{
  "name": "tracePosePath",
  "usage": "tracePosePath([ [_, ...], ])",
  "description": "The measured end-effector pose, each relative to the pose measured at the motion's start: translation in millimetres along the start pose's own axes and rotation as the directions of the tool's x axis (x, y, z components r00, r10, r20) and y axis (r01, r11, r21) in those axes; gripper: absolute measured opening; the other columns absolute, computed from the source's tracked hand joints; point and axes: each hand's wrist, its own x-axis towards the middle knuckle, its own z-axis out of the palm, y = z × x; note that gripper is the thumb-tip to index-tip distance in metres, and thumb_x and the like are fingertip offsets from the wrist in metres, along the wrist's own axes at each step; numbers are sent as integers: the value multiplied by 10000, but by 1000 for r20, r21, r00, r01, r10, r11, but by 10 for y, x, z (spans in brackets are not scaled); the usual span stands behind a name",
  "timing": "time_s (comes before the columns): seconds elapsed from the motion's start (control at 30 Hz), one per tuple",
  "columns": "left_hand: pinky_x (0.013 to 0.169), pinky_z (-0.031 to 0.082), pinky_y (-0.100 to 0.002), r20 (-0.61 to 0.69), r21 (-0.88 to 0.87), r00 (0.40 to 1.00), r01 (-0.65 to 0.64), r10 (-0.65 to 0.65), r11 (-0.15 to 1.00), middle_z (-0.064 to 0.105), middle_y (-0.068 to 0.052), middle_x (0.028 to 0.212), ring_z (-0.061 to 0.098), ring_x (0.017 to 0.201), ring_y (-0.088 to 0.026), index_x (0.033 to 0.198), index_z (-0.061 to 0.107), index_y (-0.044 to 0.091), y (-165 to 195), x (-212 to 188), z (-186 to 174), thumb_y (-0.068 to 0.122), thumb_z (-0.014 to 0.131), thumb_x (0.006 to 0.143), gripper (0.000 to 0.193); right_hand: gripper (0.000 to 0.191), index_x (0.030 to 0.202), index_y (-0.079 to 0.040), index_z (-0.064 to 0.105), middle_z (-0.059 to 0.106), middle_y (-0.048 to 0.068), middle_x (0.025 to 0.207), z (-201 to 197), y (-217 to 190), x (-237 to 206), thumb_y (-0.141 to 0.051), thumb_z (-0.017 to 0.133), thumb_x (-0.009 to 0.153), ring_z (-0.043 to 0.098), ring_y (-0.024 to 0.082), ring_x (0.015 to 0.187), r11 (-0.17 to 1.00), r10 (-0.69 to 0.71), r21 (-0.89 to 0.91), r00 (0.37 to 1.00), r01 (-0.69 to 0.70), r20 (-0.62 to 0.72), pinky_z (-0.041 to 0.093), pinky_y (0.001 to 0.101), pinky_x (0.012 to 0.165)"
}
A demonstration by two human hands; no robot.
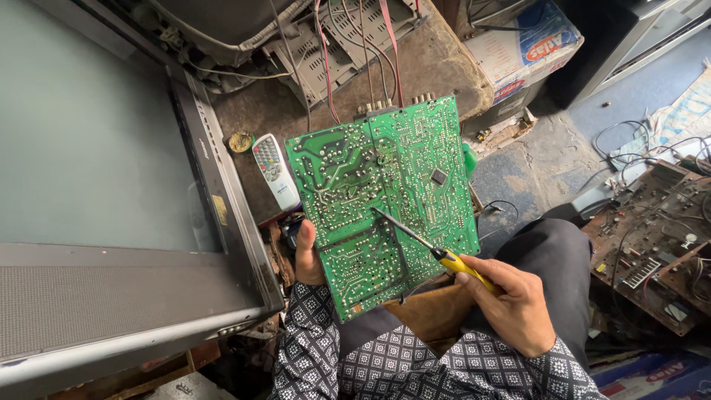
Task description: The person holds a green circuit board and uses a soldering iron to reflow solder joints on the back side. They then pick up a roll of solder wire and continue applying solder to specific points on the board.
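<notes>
A large green circuit board [385, 192] is held up in the middle of the view, solder side toward me. My left hand [306, 255] grips its lower left edge, thumb on the face. My right hand [511, 300] holds a screwdriver [426, 243] with a yellow and black handle; its metal tip rests on the board near the centre. Red and dark wires [348, 52] run from the board's top edge back to a grey chassis behind it.
A big old television [111, 185] lies at the left, screen up. A white remote control [274, 170] lies beside it. A cardboard box [522, 44] stands at the back right. Brown circuit boards [652, 244] and loose cables lie on the floor at the right.
</notes>
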Motion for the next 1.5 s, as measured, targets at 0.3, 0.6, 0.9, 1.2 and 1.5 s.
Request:
tracePosePath([
  [0.3, 960, 606, -470, -17, -9, 1000, -8, 8, 1000, 604, -226, 1351, 671, 1158, -319, 1507, 398, -42, -11, -15, -56, 614, 595, 979, 865, 272, 1141, -20, 762, 837, 85, 952, -12, 157, 72, -128, 726, 894, 773, 114, 828, 992, 32, 119, 991, -48, 132, 596, 245, 719],
  [0.6, 940, 613, -434, -115, 12, 993, 31, -29, 999, 601, -216, 1337, 675, 1136, -295, 1498, 409, -30, 35, -60, 192, 624, 605, 956, 872, 281, 1116, -8, 754, 807, 72, 871, -25, 161, 86, -127, 752, 862, 752, 114, 729, 998, 11, 64, 997, -16, 71, 578, 239, 638],
  [0.9, 914, 624, -433, -110, 41, 993, 45, -40, 998, 619, -208, 1307, 685, 1118, -295, 1477, 429, -15, 50, -51, 177, 660, 615, 921, 894, 280, 1123, -5, 755, 810, 75, 853, -17, 181, 79, -130, 749, 872, 760, 112, 739, 995, 24, 99, 997, -31, 78, 581, 235, 646],
  [1.2, 933, 614, -437, -119, 23, 992, 34, -31, 999, 616, -204, 1317, 676, 1130, -295, 1477, 435, -15, 8, -88, 111, 664, 599, 939, 882, 282, 1121, -19, 765, 827, 79, 873, -7, 166, 55, -157, 753, 874, 762, 97, 749, 993, 76, 83, 995, -82, 65, 586, 231, 661],
  [1.5, 946, 609, -440, -127, 14, 991, 42, -40, 999, 608, -203, 1331, 670, 1145, -298, 1480, 430, -13, -24, -91, 102, 671, 601, 927, 896, 287, 1120, -21, 763, 825, 70, 892, -15, 161, 27, -159, 760, 869, 746, 81, 745, 996, 54, 69, 998, -56, 31, 574, 224, 649],
])
